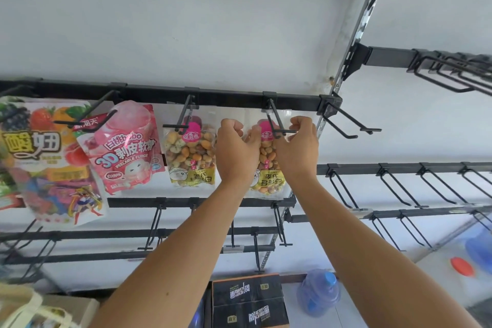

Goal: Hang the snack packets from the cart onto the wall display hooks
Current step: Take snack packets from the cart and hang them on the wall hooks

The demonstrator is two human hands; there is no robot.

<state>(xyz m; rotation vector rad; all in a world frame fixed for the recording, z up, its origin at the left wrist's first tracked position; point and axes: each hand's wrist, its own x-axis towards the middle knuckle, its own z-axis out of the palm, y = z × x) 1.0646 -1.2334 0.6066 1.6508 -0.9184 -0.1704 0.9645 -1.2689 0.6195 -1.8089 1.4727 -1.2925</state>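
Note:
A clear packet of mixed beans [267,165] with a pink label hangs at a black double hook [278,125] on the top rail. My left hand [237,152] pinches its upper left corner and my right hand [299,146] pinches its upper right, both hands raised against the wall. The packet's top edge sits at the hook's prongs; I cannot tell whether the hole is threaded on. A matching bean packet [190,157] hangs on the hook to the left.
Further left hang a pink peach fudge bag [125,149] and a large fruit candy bag [40,141]. Bare hooks [351,128] fill the rails to the right and below. A black carton [249,301], a blue water jug [318,293] and a tote bag [24,309] lie below.

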